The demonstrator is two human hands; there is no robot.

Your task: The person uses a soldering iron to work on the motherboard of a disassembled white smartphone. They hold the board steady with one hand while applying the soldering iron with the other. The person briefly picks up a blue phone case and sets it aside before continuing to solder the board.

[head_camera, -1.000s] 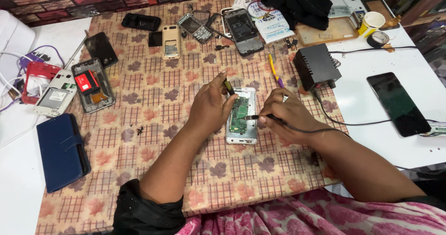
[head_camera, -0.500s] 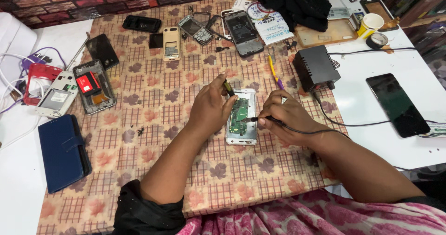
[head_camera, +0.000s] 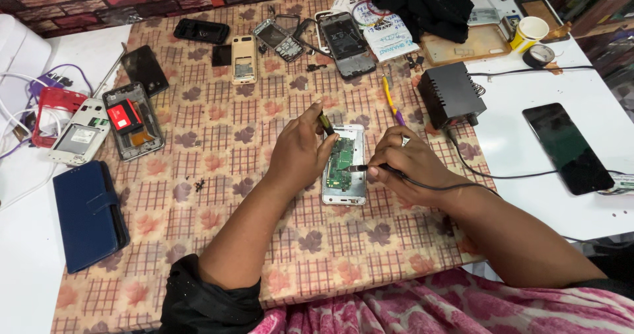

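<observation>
dark phone screen right, white-blue packet top

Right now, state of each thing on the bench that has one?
White phone: back off, green board exposed, flat on the cloth.
Left hand: grip shut on a small dark tool, resting at the phone's edge.
Right hand: grip shut on a corded iron, tip at the board.
Black phone: screen dark.
Blue wallet case: closed.
</observation>
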